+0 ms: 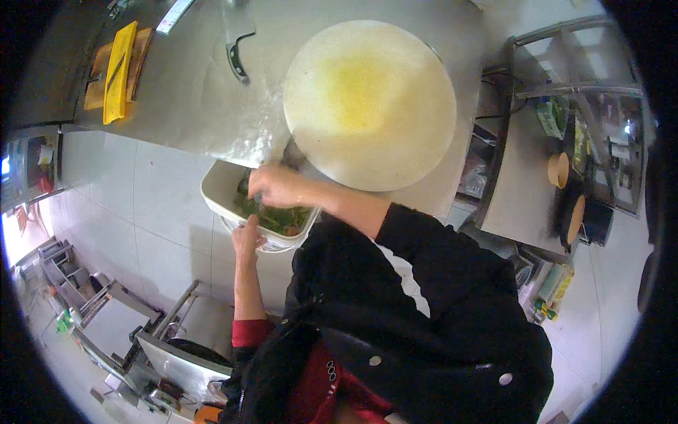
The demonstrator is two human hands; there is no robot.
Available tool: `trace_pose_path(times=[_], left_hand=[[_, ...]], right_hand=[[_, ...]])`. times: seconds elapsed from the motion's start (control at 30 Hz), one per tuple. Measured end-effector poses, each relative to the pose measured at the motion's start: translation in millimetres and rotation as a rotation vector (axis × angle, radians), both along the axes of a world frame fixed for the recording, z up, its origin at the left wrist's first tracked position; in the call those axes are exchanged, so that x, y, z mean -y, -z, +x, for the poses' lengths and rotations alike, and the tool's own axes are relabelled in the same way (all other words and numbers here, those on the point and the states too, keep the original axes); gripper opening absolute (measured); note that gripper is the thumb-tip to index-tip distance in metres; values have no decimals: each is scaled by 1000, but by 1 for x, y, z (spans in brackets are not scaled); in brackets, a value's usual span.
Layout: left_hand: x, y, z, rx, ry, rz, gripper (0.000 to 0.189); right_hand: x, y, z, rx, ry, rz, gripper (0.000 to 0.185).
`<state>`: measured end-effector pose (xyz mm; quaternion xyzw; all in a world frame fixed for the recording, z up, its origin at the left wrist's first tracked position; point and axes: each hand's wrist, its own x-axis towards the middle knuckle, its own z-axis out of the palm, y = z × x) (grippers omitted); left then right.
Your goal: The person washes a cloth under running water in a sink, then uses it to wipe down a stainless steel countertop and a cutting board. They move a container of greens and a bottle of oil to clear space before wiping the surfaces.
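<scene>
A white plastic bin with rounded corners is beside the front edge of the steel worktable. Green leafy scraps lie inside it, with a reddish-orange bit near one corner. My left hand grips the bin's near rim, thumb over the edge. Over the bin's opening is my right hand, fingers curled downward and blurred. Something small and dark shows by its fingertips; whether it is held is unclear. Beyond my right forearm, a thick round cutting board with a yellow stain rests on the table.
A knife with a black handle lies left of the board. Farther left, a yellow mandoline slicer leans over a wooden piece. On the right, a side counter holds a tan bowl. Steel kitchen equipment stands at lower left.
</scene>
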<state>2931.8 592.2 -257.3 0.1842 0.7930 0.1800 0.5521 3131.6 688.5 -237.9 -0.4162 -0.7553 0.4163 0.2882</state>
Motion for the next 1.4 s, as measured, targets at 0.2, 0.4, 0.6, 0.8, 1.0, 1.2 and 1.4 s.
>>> trace_pose_path(times=[0.2,0.4,0.6,0.8,1.0,1.2,1.4], left_hand=[[-6,9,0,-45,76,21,41],[12,17,-12,-91,40,-9,45],[8,19,-5,-95,112,44,51],[21,24,-27,66,113,-47,39],[49,35,-19,116,148,28,44],[70,44,-29,211,161,-14,49],[78,31,-8,404,41,-98,49]], right_hand=[[-144,14,13,88,218,557,33],[-7,37,-27,629,541,426,42],[33,22,-15,38,451,274,36],[90,17,-28,-288,166,97,42],[145,-31,114,-214,619,59,37],[148,-35,280,-280,1444,396,35],[39,-50,420,-389,1229,597,38]])
